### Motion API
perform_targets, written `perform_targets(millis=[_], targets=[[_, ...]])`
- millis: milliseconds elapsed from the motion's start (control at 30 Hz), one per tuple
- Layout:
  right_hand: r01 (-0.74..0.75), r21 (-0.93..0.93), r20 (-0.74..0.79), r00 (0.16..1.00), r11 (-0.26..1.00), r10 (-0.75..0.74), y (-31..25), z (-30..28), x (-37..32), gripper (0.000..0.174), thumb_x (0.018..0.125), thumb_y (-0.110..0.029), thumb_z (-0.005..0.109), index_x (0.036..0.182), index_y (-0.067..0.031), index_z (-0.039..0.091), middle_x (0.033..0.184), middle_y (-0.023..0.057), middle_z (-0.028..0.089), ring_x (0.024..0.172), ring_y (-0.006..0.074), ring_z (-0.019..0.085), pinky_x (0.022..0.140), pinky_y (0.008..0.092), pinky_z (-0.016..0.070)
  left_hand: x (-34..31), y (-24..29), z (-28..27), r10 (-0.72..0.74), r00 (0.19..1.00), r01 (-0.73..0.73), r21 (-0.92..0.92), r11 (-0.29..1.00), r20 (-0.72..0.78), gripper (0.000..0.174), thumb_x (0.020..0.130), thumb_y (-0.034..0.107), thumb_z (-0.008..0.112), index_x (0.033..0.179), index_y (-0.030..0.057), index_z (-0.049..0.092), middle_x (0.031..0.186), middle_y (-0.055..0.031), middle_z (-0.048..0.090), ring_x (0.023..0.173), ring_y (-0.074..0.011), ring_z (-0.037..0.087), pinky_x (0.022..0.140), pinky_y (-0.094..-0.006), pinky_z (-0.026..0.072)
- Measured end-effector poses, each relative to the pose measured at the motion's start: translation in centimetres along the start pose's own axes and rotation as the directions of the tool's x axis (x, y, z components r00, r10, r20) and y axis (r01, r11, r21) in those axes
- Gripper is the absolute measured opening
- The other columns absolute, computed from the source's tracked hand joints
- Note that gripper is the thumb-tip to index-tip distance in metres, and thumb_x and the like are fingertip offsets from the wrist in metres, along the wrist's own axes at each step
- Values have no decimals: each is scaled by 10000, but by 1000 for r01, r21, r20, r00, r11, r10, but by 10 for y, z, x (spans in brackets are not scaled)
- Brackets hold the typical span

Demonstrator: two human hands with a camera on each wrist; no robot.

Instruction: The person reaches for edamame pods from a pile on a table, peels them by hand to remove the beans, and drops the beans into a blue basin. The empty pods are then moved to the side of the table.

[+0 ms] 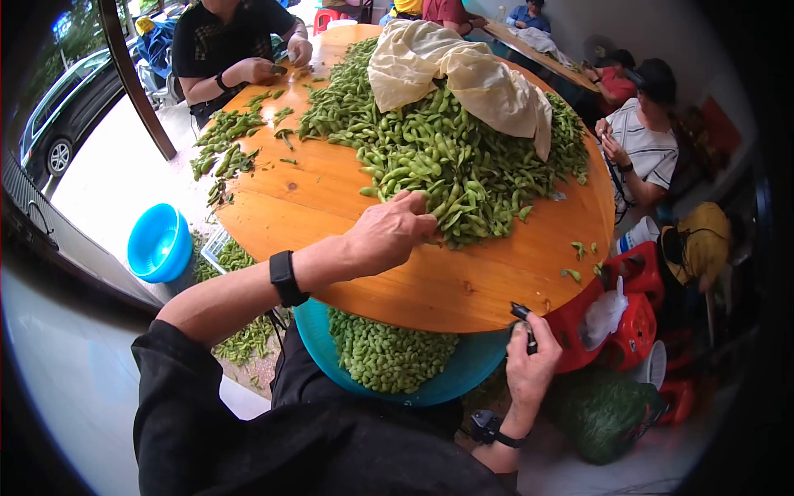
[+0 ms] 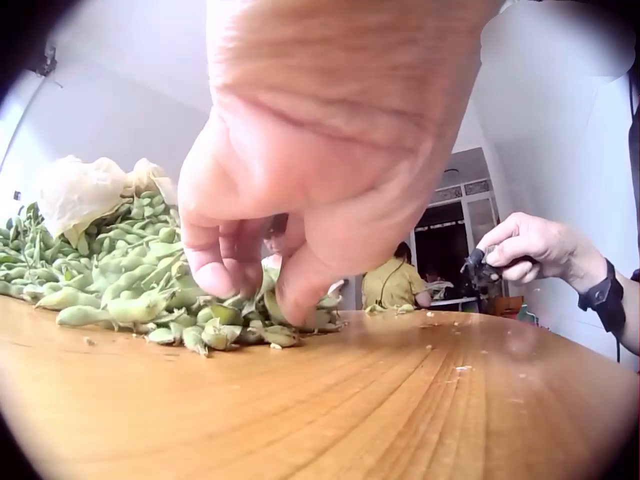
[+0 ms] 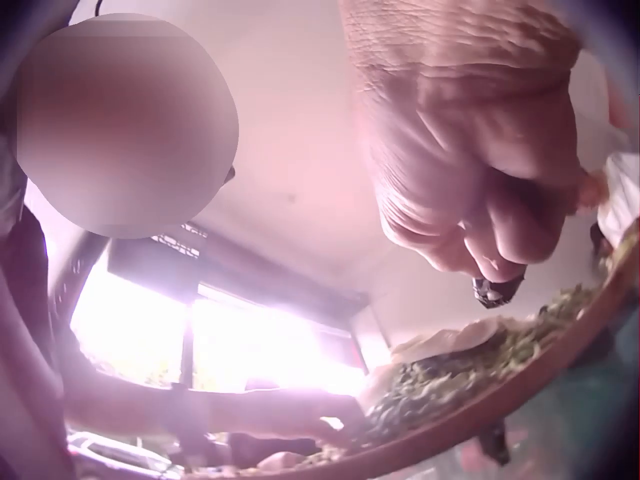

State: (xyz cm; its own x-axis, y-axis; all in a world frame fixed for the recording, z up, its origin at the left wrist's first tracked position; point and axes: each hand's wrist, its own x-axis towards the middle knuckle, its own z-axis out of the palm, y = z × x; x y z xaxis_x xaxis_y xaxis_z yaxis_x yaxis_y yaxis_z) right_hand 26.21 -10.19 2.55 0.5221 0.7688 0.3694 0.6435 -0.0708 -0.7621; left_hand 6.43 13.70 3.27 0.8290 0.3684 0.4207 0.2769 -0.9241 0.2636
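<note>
On the round wooden table a large heap of green soybean pods [image 1: 430, 157] lies beneath a pale cloth [image 1: 463, 70]. My left hand [image 1: 387, 233] reaches to the near edge of the heap. In the left wrist view its thumb and fingertips come together around a pod [image 2: 270, 278], partly hidden by the fingers. My right hand [image 1: 531, 368], beside the table's front right edge, holds a small black tool [image 1: 519, 312]. The tool's dark end [image 3: 497, 291] sticks out below the curled fingers in the right wrist view; the rest is hidden in the palm.
Under the table edge, a blue basin [image 1: 310, 339] holds many green shelled beans [image 1: 389, 351]. An upright blue tub [image 1: 160, 244] stands at left, near pods on the floor. Red stools [image 1: 633, 331] and a green bag [image 1: 604, 413] crowd the right. Other people sit around.
</note>
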Motion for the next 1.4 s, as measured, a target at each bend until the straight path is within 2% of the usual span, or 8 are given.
perform_targets(millis=[133,300,700,1000,1100,1167,1267,1400], targets=[[-351,570,334,925,743,181,-30,39,5,244,939,-10,553,1168,66,583,697,-7,517,554,38,471,477,201,384,-17,38,-19,-271,963,249,-456,854,19,143,860,83,702,998,73,664,747,-57,640,653,-173,631,580,-303,502],[-541,704,592,805,460,41,-44,64,3,282,969,-18,544,1224,102,542,734,-18,469,558,36,401,468,214,332,-61,69,-3,-417,861,384,-910,156,291,80,918,67,667,926,2,621,752,30,622,682,-24,577,576,-214,475],[-440,681,540,842,585,5,-38,69,-11,292,959,9,533,1247,43,566,720,3,490,551,60,436,450,210,335,-89,93,22,-571,810,264,-953,149,135,91,886,36,706,888,-3,624,823,-29,693,762,-53,631,642,-205,505],[-427,643,548,837,636,7,-43,60,-10,234,945,12,570,1147,128,556,928,32,490,606,64,478,482,215,380,-87,99,24,-566,821,281,-813,511,-72,118,870,25,719,865,-13,608,784,-44,689,712,-57,645,599,-208,505],[-431,678,531,848,595,10,-39,60,-11,211,944,22,557,1138,101,578,870,32,509,583,58,462,465,213,356,-87,104,21,-581,799,261,-960,105,154,102,881,33,705,860,3,610,740,-50,656,619,-93,611,510,-219,454],[-559,724,607,795,404,12,-31,58,-10,201,945,22,551,1131,83,593,826,27,513,569,54,448,456,211,339,-87,104,15,-405,784,227,-824,-519,471,78,901,39,676,869,20,608,700,-59,616,561,-134,570,452,-237,393],[-678,711,693,720,187,-23,-30,55,-8,209,948,25,526,1127,17,633,724,10,519,534,47,410,436,202,292,-90,107,25,-264,857,117,-666,-737,442,55,921,40,643,887,31,601,695,-71,605,567,-176,575,441,-252,385],[-516,670,602,798,533,17,-36,55,-11,183,925,24,549,1088,48,630,773,23,546,544,78,477,458,217,356,-85,115,25,-444,824,223,-921,-320,354,137,876,51,713,885,44,576,702,-34,609,561,-111,563,452,-243,407]])
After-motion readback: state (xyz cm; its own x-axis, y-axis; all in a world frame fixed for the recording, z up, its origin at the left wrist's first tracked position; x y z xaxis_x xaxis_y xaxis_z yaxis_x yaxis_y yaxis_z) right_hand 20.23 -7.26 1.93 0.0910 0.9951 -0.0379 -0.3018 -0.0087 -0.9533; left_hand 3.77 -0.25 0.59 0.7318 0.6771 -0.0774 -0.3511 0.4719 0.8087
